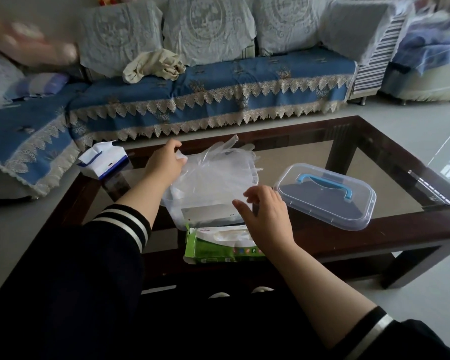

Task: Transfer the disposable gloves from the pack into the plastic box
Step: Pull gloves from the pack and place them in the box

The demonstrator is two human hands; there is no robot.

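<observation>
A heap of clear disposable gloves (216, 172) lies over the open clear plastic box (205, 213) in the middle of the glass table, glove fingers sticking out past its far rim. My left hand (165, 162) pinches the gloves at the box's far left side. My right hand (266, 211) hovers at the box's near right corner, fingers loosely spread, holding nothing. The green glove pack (218, 249) lies opened at the table's near edge, just in front of the box.
The box's clear lid (325, 197) with a blue handle lies to the right on the dark-framed glass table (374, 229). A white and blue tissue pack (103, 159) sits at the far left corner. A blue covered sofa (192, 94) runs behind.
</observation>
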